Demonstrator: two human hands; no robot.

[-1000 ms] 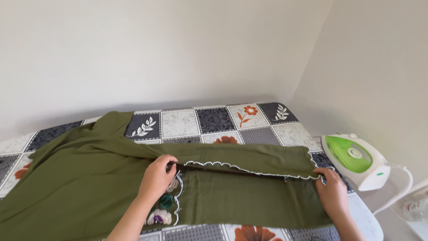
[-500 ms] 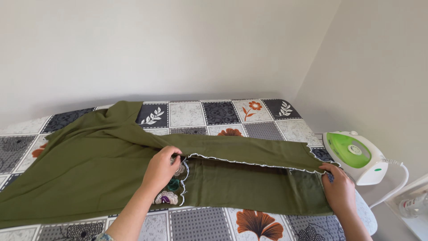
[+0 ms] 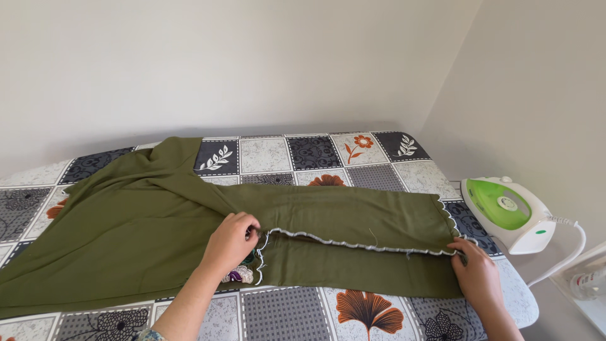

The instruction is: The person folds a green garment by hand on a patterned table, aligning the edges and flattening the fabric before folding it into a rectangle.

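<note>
Since the earlier frame the olive-green fabric garment (image 3: 189, 221) lies flatter on the patterned ironing board (image 3: 284, 155); left hand (image 3: 232, 240) and right hand (image 3: 475, 271) pinch its white-trimmed edge. Uneven pulling could crease it.

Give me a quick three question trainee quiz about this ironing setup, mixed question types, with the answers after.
1. True or false: the green and white iron lies on the olive green garment.
2. Which hand pinches the white scalloped edge at the garment's far end? A) left hand B) right hand
3. Fill in: the left hand partly covers a patch of floral ____.

Key: 1 false, it sits off to the right of the patterned board cover. 2 B, the right hand. 3 embroidery.
</note>
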